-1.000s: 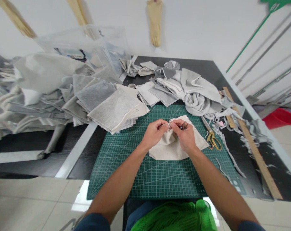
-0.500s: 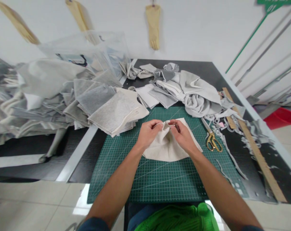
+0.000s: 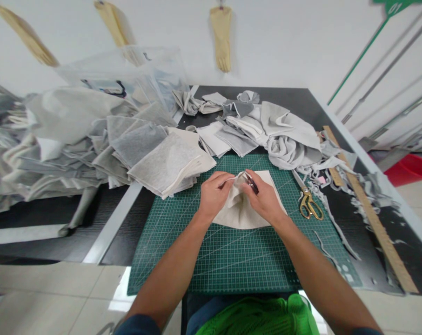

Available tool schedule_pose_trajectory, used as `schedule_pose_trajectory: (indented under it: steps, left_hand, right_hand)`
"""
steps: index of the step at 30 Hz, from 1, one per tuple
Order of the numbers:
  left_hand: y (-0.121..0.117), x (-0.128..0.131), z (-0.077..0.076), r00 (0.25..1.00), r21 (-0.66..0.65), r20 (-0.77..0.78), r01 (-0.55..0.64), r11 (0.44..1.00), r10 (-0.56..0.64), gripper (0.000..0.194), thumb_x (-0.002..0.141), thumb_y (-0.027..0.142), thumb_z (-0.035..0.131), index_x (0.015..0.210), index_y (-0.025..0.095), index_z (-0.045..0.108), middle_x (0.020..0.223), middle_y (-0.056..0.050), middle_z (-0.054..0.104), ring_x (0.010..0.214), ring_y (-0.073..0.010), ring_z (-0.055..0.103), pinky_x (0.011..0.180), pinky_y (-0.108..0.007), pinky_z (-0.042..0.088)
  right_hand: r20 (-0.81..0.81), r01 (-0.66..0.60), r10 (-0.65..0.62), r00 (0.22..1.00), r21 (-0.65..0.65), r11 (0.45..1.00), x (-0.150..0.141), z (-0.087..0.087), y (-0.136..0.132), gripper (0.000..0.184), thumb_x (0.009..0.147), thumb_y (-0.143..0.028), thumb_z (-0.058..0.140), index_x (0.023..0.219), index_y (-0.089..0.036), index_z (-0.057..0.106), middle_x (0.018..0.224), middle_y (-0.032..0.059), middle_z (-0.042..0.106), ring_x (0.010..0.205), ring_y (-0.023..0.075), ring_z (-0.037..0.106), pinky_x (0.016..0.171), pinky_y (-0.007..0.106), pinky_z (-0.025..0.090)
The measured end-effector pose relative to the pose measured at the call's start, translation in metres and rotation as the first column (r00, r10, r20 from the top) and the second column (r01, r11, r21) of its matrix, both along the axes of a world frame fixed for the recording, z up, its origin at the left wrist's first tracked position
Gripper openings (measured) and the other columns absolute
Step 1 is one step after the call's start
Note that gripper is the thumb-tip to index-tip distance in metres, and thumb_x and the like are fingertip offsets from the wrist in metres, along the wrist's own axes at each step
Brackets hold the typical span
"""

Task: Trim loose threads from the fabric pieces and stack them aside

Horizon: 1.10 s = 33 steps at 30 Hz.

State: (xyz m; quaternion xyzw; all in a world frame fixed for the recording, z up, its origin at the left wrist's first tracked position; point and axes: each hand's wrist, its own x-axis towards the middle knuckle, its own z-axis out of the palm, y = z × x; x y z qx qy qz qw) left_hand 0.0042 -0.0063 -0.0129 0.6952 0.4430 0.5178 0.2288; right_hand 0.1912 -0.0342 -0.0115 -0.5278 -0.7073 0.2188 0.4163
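Over the green cutting mat (image 3: 231,260), a piece of cream fabric (image 3: 245,216) is gathered up at its far edge between both hands. My left hand (image 3: 215,193) pinches that raised edge with thumb and fingertips. Held in my right hand (image 3: 264,195) is a small pair of dark thread snips (image 3: 251,183), its tips at the fabric's edge; the fingers cover much of it. The lower part of the fabric spreads on the mat. Gold-handled scissors (image 3: 309,205) lie to the right of my right hand.
Stacked grey and cream fabric pieces (image 3: 172,160) cover the left side, with a clear plastic bin (image 3: 155,74) behind. More crumpled fabric (image 3: 287,132) lies at the back. On the right are a wooden ruler (image 3: 374,218), offcut strips (image 3: 339,232) and, beyond the table, a red bucket (image 3: 409,170).
Both hands have shifted slightly on the fabric's upper edge. The snips in my right hand show more plainly, and the fabric's lower edge has drawn up a little.
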Motion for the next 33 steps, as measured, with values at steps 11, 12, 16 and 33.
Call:
schedule_pose_trajectory:
  steps: [11, 12, 16, 33]
  left_hand:
    - [-0.009, 0.008, -0.001, 0.985, 0.184, -0.152, -0.052, 0.981, 0.081, 0.021, 0.1, 0.024, 0.058, 0.101, 0.023, 0.079, 0.102, -0.006, 0.079, 0.101, -0.0191, 0.072, 0.099, -0.036, 0.057]
    - [-0.009, 0.008, -0.001, 0.982, 0.197, -0.161, -0.063, 0.978, 0.096, 0.022, 0.1, 0.025, 0.058, 0.101, 0.023, 0.079, 0.102, -0.006, 0.079, 0.101, -0.0192, 0.072, 0.098, -0.036, 0.057]
    - [-0.011, 0.009, -0.001, 0.978, 0.226, -0.171, -0.083, 0.971, 0.123, 0.022, 0.1, 0.025, 0.058, 0.1, 0.023, 0.079, 0.1, -0.005, 0.079, 0.1, -0.0191, 0.073, 0.097, -0.036, 0.059]
    - [-0.012, 0.011, 0.0, 0.989, 0.174, -0.106, -0.081, 0.981, 0.101, 0.02, 0.099, 0.024, 0.06, 0.099, 0.022, 0.08, 0.102, -0.006, 0.08, 0.098, -0.0192, 0.073, 0.096, -0.037, 0.058]
  right_hand:
    - [0.109, 0.037, -0.051, 0.993, 0.131, 0.991, -0.005, -0.001, -0.003, 0.032, 0.102, -0.041, 0.053, 0.123, -0.024, 0.069, 0.103, 0.0111, 0.073, 0.097, 0.0259, 0.068, 0.088, 0.038, 0.054]
    - [0.111, 0.04, -0.055, 0.992, 0.133, 0.99, -0.005, 0.0, -0.004, 0.031, 0.102, -0.041, 0.053, 0.122, -0.024, 0.069, 0.103, 0.011, 0.073, 0.096, 0.0259, 0.068, 0.087, 0.038, 0.054]
    - [0.106, 0.048, -0.063, 0.992, 0.133, 0.99, -0.005, -0.001, -0.004, 0.031, 0.102, -0.041, 0.053, 0.12, -0.024, 0.071, 0.101, 0.011, 0.074, 0.096, 0.0261, 0.068, 0.086, 0.038, 0.053]
    - [0.089, 0.035, -0.046, 0.995, 0.113, 0.993, -0.005, 0.002, -0.005, 0.029, 0.102, -0.04, 0.052, 0.111, -0.024, 0.074, 0.093, 0.0093, 0.073, 0.089, 0.0246, 0.067, 0.082, 0.037, 0.051]
